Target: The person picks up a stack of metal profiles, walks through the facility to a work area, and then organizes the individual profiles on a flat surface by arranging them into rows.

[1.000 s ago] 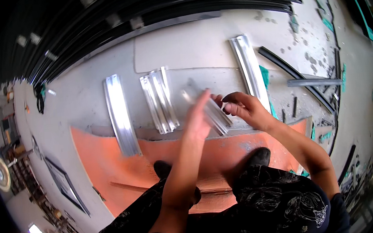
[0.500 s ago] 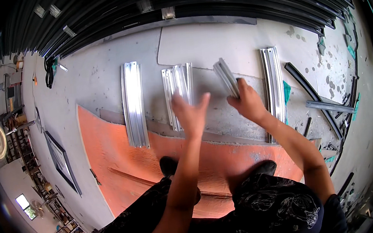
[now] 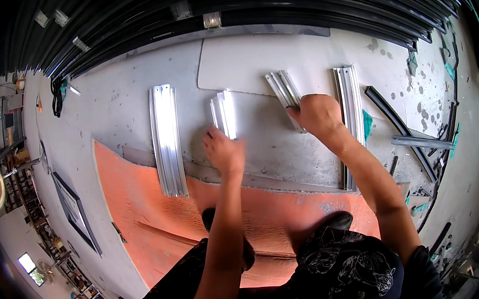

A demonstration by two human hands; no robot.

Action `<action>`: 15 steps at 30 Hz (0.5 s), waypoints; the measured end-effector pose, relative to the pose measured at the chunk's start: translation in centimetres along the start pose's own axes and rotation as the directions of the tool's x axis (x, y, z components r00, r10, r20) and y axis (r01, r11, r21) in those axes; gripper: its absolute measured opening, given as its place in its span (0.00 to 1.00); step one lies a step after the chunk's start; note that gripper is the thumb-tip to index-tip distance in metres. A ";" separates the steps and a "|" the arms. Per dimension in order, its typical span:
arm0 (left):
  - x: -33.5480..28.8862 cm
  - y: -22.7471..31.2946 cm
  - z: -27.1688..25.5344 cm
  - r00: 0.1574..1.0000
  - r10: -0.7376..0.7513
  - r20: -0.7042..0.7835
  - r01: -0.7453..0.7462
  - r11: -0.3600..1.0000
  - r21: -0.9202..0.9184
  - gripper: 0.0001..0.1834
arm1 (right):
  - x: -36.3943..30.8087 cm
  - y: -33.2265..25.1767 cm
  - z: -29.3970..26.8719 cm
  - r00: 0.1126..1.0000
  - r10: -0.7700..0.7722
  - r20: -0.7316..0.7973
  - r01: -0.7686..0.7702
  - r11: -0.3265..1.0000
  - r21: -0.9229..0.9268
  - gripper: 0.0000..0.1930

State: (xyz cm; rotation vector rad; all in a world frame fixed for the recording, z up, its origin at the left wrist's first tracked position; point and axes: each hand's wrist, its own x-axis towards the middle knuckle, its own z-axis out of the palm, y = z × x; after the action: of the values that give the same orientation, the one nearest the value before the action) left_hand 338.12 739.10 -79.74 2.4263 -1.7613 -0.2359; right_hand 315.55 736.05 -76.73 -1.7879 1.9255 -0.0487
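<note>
My right hand (image 3: 318, 116) is closed round the near end of short silver metal profiles (image 3: 283, 87), which tilt with their far end to the left. Left of it, my left hand (image 3: 225, 151) has its fingers curled on the near end of an upright group of silver profile pieces (image 3: 222, 112); the hand hides their lower part. A longer bundle of shiny profiles (image 3: 167, 139) lies further left, apart from both hands. Another long bundle (image 3: 350, 101) lies just right of my right hand, partly behind my forearm.
Long black bars (image 3: 273, 16) are stacked along the far side. An orange sheet (image 3: 140, 199) lies under my feet on the grey floor (image 3: 129, 79). At right are a dark bar (image 3: 400, 116) and a grey strip (image 3: 423, 142). A dark frame (image 3: 76, 208) lies at left.
My left hand, spread before, has come down and left and closed on the middle pieces. A slanted strip beside them no longer shows there. My right hand has turned over its profiles.
</note>
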 end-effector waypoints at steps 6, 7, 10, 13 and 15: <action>-0.4 0.0 1.0 0.995 -0.011 -0.095 0.001 0.995 -0.104 0.27 | -0.7 0.6 -0.9 1.000 0.001 0.011 -0.001 1.000 -0.023 0.23; -0.5 0.0 1.0 0.996 -0.010 -0.093 0.000 0.994 -0.105 0.27 | -0.9 0.7 -0.9 1.000 -0.008 -0.013 0.008 1.000 -0.026 0.22; -0.7 0.0 0.8 0.989 0.018 -0.145 -0.040 0.988 -0.150 0.25 | -1.6 1.1 -0.7 0.996 -0.028 -0.089 0.026 0.999 -0.025 0.19; -0.1 0.2 0.4 1.000 0.000 -0.030 -0.004 0.991 -0.136 0.26 | -2.2 1.3 -0.9 0.984 -0.024 -0.175 0.021 1.000 -0.019 0.15; 0.3 0.4 0.3 0.996 -0.058 0.063 0.063 0.995 -0.075 0.24 | -2.7 1.0 -1.4 0.967 -0.064 -0.246 0.063 0.998 -0.013 0.13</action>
State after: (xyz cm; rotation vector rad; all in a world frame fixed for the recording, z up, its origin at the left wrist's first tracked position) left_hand 337.79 738.69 -80.01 2.4447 -1.6712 -0.3813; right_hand 314.13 738.30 -74.94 -1.9230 2.0358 -0.3017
